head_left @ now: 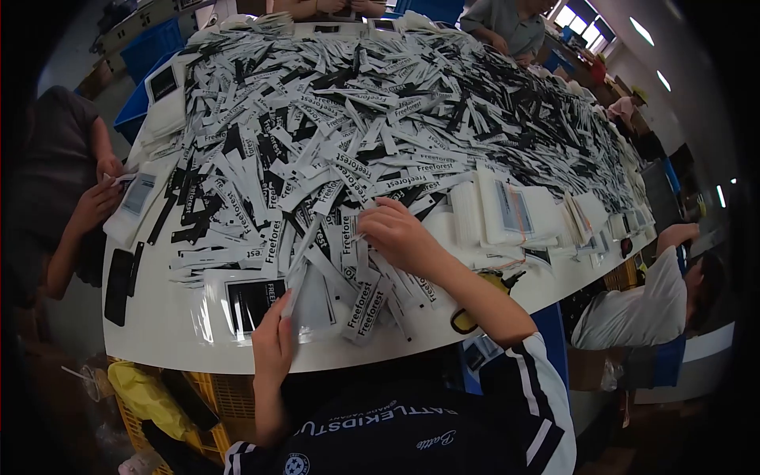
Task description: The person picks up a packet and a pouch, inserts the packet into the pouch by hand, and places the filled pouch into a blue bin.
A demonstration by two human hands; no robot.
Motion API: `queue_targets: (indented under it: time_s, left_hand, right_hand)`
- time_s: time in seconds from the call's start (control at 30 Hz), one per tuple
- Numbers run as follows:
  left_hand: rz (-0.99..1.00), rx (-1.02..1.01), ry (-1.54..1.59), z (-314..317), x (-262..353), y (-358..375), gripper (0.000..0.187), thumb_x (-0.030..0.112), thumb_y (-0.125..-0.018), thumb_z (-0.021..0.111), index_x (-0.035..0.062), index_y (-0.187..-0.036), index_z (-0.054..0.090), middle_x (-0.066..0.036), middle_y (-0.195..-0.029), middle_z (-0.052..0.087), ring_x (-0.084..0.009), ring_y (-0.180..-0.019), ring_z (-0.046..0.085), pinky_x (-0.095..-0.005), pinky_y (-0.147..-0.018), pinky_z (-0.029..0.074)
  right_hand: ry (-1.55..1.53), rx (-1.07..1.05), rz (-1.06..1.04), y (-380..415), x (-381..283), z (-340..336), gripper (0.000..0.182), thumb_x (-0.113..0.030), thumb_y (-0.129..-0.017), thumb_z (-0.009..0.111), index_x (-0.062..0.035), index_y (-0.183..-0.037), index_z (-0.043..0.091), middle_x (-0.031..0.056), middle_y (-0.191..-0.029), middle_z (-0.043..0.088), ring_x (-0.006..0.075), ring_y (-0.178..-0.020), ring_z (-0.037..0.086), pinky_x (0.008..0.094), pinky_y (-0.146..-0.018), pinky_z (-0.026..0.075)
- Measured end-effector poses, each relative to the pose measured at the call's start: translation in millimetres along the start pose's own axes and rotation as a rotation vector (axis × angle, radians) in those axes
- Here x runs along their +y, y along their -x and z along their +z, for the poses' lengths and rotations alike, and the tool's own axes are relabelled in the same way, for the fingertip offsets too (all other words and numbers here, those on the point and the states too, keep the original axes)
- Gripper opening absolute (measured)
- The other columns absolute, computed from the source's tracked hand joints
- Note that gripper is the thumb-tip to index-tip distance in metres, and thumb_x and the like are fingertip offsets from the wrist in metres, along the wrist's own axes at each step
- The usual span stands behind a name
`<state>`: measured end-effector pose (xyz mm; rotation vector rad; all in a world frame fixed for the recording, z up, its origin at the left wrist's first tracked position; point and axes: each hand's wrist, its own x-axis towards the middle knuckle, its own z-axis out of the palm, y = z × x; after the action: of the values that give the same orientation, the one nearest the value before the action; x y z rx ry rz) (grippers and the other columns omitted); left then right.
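Note:
My left hand (273,342) is at the table's front edge, its thumb and fingers closed on a slim white stick packet (295,286) that points up and away. My right hand (400,239) reaches over the near side of a big heap of white and black stick packets (340,119), many printed "Freeforest". Its fingers are curled at the packets, and what lies between the fingertips is hidden. Just beside my left hand, a clear plastic bag with a black printed panel (245,305) lies flat. Several loose printed packets (368,305) are between my hands.
Stacks of clear plastic bags (507,210) stand right of my right arm, with yellow-handled scissors (465,320) close to the edge. A black phone (119,286) lies at the left. Other people work around the white table (190,358). Yellow crates (233,396) are below.

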<state>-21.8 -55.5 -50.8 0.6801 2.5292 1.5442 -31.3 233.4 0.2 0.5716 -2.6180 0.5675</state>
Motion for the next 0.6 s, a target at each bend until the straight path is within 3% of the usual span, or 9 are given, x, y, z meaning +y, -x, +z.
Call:
queue_targets:
  time_s: [0.03,0.13,0.17,0.23,0.3,0.4,0.47,0.57,0.6]
  left_hand:
    - [-0.167,0.015,-0.002,0,1,2,0.028,0.007,-0.082,0.056,-0.0012,-0.109,0.057,-0.016,-0.1,0.064,-0.0289,-0.093,0.062,-0.0318,-0.082,0.047]
    - [-0.48,-0.082,-0.16,-8,17,-6,0.024,0.008,-0.08,0.061,0.0004,-0.103,0.061,-0.015,-0.095,0.065,-0.0266,-0.086,0.063,-0.0282,-0.078,0.048]
    - [-0.477,-0.078,-0.15,-7,15,-8,0.024,0.008,-0.08,0.061,0.0004,-0.103,0.061,-0.015,-0.095,0.065,-0.0266,-0.086,0.063,-0.0282,-0.078,0.048]
    - [0.019,0.079,0.15,-6,7,-7,0.024,0.009,-0.075,0.068,0.0014,-0.098,0.064,-0.014,-0.097,0.065,-0.0251,-0.088,0.063,-0.0281,-0.079,0.048]
    - [0.112,0.029,0.075,-9,5,-11,0.028,0.01,-0.07,0.073,0.0017,-0.096,0.065,-0.013,-0.097,0.065,-0.0235,-0.089,0.063,-0.0285,-0.079,0.048]
    - [0.124,-0.027,0.048,-16,12,-15,0.028,0.01,-0.071,0.071,0.0012,-0.097,0.064,-0.012,-0.098,0.065,-0.0227,-0.087,0.064,-0.028,-0.078,0.048]
    - [-0.108,-0.108,0.088,-26,27,-19,0.017,0.008,-0.078,0.059,-0.0019,-0.092,0.06,-0.015,-0.08,0.065,-0.0242,-0.066,0.063,-0.0292,-0.059,0.049]
    - [-0.136,-0.083,-0.001,-27,35,-26,0.011,0.007,-0.076,0.052,-0.0031,-0.073,0.051,-0.017,-0.065,0.057,-0.0307,-0.054,0.055,-0.0351,-0.049,0.042]
    - [-0.147,-0.089,0.001,-27,35,-31,0.011,0.007,-0.076,0.052,-0.0031,-0.073,0.051,-0.017,-0.065,0.057,-0.0307,-0.054,0.055,-0.0351,-0.049,0.042]
  right_hand:
    - [-0.06,0.093,0.007,-5,1,-8,0.016,-0.001,-0.077,0.059,-0.0039,-0.092,0.056,0.0089,-0.088,0.06,0.0249,-0.089,0.058,0.0397,-0.085,0.043]
    - [-0.243,0.033,0.386,-18,-3,-41,0.02,0.0,-0.075,0.058,-0.0027,-0.094,0.056,0.0102,-0.087,0.057,0.0269,-0.086,0.057,0.0368,-0.074,0.048]
    - [-0.234,0.029,0.381,-20,2,-46,0.02,0.0,-0.075,0.058,-0.0027,-0.094,0.056,0.0102,-0.087,0.057,0.0269,-0.086,0.057,0.0368,-0.074,0.048]
    - [0.125,-0.422,0.279,-19,9,-47,0.022,0.0,-0.07,0.06,-0.0031,-0.092,0.06,0.0091,-0.088,0.056,0.0244,-0.089,0.056,0.0342,-0.074,0.048]
    - [0.31,-0.423,0.186,-3,29,-17,0.022,-0.001,-0.065,0.062,-0.0036,-0.087,0.062,0.0063,-0.09,0.056,0.0226,-0.091,0.053,0.0323,-0.075,0.047]
    - [0.247,-0.216,0.112,-6,36,-11,0.018,-0.001,-0.064,0.062,-0.0044,-0.082,0.06,0.0045,-0.089,0.057,0.0231,-0.09,0.052,0.0324,-0.074,0.046]
    - [0.129,0.018,0.163,-13,36,-14,0.017,-0.001,-0.069,0.062,-0.004,-0.085,0.057,0.0067,-0.085,0.057,0.024,-0.086,0.053,0.0327,-0.069,0.045]
    - [-0.018,0.462,0.057,-22,17,-28,0.019,0.005,-0.072,0.061,-0.0023,-0.085,0.051,0.0109,-0.078,0.053,0.025,-0.068,0.054,0.0329,-0.06,0.045]
    - [-0.054,0.536,0.089,-17,3,-36,0.018,0.008,-0.079,0.056,-0.0028,-0.089,0.046,0.0098,-0.076,0.051,0.0193,-0.059,0.051,0.0293,-0.056,0.045]
